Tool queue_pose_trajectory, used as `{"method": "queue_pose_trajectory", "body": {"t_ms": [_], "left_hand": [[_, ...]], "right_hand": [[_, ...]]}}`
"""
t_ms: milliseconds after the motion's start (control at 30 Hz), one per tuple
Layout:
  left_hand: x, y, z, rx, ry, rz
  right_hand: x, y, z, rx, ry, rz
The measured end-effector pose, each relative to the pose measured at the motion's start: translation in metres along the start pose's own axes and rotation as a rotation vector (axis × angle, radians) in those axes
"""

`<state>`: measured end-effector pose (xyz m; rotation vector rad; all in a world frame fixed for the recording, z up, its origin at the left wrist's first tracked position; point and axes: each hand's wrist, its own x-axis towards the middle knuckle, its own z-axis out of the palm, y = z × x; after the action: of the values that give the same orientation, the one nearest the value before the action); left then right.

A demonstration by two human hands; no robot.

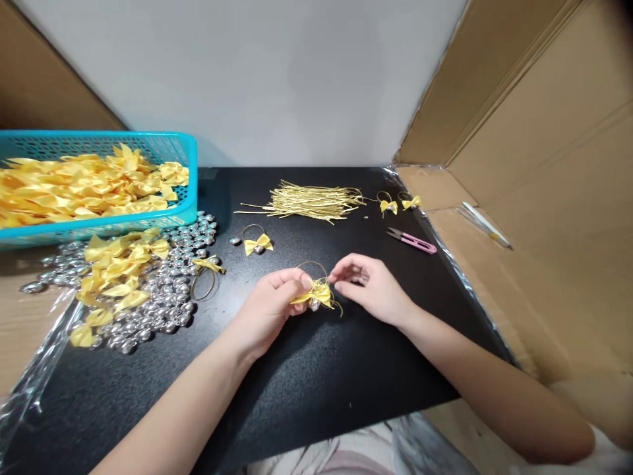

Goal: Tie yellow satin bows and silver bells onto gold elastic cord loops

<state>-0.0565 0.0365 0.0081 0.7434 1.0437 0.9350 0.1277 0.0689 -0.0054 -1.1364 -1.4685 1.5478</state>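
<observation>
Left hand (270,307) and right hand (368,287) both pinching yellow bow (316,293); bare black tabletop (316,369) toward near edge.

2 bare forearms, left hand (270,309), right hand (373,290), no sleeves

A small yellow satin bow (316,293) with a thin gold cord loop and a silver bell sits at frame centre, pinched between both hands.

A single head-worn camera looks forward and steeply down from close above the black table (306,369), facing the white wall (257,72) behind it.
</observation>
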Motion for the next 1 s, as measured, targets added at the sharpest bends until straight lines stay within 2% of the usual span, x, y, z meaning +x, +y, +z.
{"method": "queue_pose_trajectory", "body": {"t_ms": [133, 333, 567, 767, 900, 1000], "left_hand": [[-0.001, 0.0, 0.0, -0.041, -0.001, -0.006], [-0.002, 0.001, 0.0, -0.033, -0.019, -0.009], [-0.002, 0.005, 0.002, -0.029, -0.025, -0.018], [-0.003, 0.006, 0.002, -0.008, 0.007, -0.016], [-0.004, 0.007, 0.001, 0.01, 0.021, -0.019], [-0.005, 0.007, 0.002, 0.018, 0.023, -0.013]], "right_hand": [[-0.003, -0.004, 0.004, 0.076, -0.16, 0.03], [-0.004, -0.003, 0.003, 0.201, -0.24, 0.035], [-0.002, -0.007, -0.006, 0.11, -0.143, -0.065], [0.005, -0.009, -0.019, 0.017, 0.079, -0.152], [0.008, -0.011, -0.027, 0.193, 0.2, -0.125], [0.007, -0.015, -0.033, 0.403, 0.133, -0.104]]}}
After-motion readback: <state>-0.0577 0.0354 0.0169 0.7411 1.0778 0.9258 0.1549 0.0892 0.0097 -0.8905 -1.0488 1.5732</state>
